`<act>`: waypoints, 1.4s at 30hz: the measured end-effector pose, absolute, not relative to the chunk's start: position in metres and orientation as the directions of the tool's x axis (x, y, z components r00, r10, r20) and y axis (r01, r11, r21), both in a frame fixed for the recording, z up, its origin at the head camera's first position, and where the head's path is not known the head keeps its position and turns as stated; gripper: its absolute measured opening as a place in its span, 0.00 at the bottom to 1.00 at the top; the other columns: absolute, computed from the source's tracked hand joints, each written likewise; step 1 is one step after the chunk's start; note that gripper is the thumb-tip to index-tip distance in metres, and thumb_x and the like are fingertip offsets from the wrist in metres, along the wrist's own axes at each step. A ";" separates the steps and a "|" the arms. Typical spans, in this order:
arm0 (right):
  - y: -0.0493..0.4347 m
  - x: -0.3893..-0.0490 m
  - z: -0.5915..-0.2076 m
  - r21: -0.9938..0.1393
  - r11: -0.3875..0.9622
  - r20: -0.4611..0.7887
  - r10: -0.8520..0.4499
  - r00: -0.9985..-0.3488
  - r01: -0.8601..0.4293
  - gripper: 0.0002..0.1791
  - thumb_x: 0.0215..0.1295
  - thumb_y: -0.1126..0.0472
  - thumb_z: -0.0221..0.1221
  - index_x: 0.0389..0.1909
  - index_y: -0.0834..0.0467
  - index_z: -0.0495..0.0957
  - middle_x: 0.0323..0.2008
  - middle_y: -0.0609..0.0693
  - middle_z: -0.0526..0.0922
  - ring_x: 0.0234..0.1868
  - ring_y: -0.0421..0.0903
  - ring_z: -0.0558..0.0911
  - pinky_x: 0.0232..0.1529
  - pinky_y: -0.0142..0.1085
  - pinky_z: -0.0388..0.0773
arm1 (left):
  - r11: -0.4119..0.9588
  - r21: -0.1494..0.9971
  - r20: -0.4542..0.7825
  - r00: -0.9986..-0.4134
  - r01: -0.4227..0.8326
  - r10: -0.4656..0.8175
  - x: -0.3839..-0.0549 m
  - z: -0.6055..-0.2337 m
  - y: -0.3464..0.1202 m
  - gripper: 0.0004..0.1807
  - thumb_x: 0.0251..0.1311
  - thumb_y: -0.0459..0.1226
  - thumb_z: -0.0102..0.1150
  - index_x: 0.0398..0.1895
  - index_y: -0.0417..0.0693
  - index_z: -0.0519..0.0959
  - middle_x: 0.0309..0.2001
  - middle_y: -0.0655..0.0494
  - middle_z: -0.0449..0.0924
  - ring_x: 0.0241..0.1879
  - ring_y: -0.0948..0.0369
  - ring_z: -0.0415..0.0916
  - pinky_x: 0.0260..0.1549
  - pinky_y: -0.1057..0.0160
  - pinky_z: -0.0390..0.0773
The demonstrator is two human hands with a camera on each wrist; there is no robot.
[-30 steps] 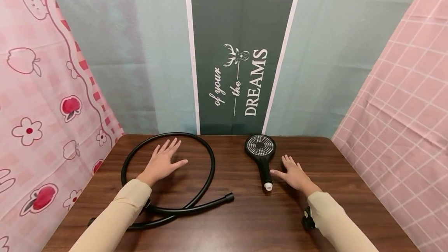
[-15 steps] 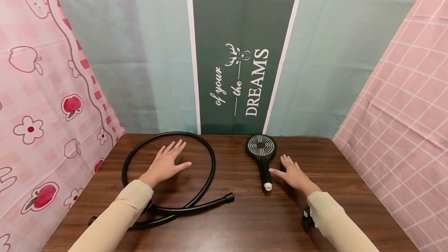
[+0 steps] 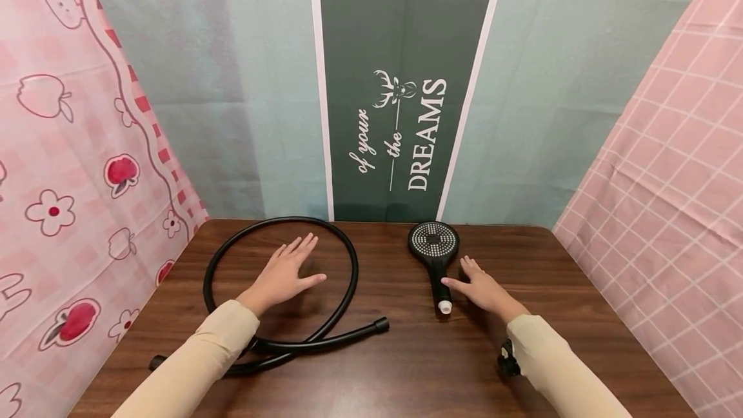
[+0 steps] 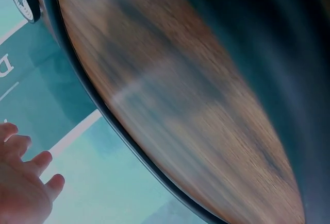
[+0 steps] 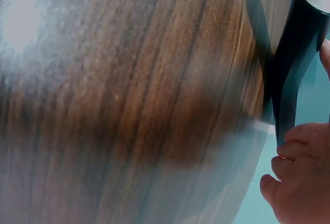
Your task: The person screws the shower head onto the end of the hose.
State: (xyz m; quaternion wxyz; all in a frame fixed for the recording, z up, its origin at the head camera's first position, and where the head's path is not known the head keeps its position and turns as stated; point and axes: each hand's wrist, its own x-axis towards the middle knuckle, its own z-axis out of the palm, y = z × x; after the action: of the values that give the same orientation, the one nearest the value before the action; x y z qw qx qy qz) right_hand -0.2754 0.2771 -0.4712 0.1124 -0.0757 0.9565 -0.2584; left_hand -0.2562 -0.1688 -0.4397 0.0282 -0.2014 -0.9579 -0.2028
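A black shower hose point(image 3: 355, 269) lies in a loose loop on the left of the table, also seen as a dark curve of hose point(image 4: 118, 127) in the left wrist view. Within the loop's outline, my left hand point(image 3: 282, 279) hovers with fingers spread and holds nothing. To the right lies a black hand shower point(image 3: 433, 241), spray face up, its white threaded end toward me. Beside its handle point(image 5: 294, 54) is my right hand point(image 3: 483, 288), fingers extended, thumb at the handle's edge. Whether that thumb touches the handle I cannot tell.
The wooden table point(image 3: 418, 373) ends at a grey-green cloth backdrop point(image 3: 278, 115) with printed lettering. Pink patterned cloth point(image 3: 110, 147) hangs on the left and pink checked cloth point(image 3: 667, 147) on the right. One hose end point(image 3: 380, 325) points toward the table's middle.
My left hand has drifted right and slightly nearer to me over the hose loop. My right hand has shifted a little left, its thumb closer to the shower handle. Hose and hand shower stay put.
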 end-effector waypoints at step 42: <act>0.257 -0.263 -0.461 -0.521 0.850 -0.206 -0.209 -0.956 -0.074 0.55 0.67 0.30 0.50 0.75 0.71 0.49 0.76 0.70 0.50 0.74 0.68 0.56 0.69 0.61 0.60 | 0.756 0.452 0.051 -0.860 0.474 0.509 -0.221 -0.435 -0.125 0.47 0.64 0.56 0.61 0.79 0.48 0.52 0.80 0.51 0.48 0.79 0.47 0.47 0.73 0.39 0.49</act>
State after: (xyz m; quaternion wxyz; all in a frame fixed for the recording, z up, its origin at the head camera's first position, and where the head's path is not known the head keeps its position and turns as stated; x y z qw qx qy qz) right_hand -0.2630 0.2565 -0.4611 0.1283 -0.0740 0.9533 -0.2633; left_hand -0.2213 -0.1254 -0.4349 -0.0374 -0.2624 -0.9362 -0.2307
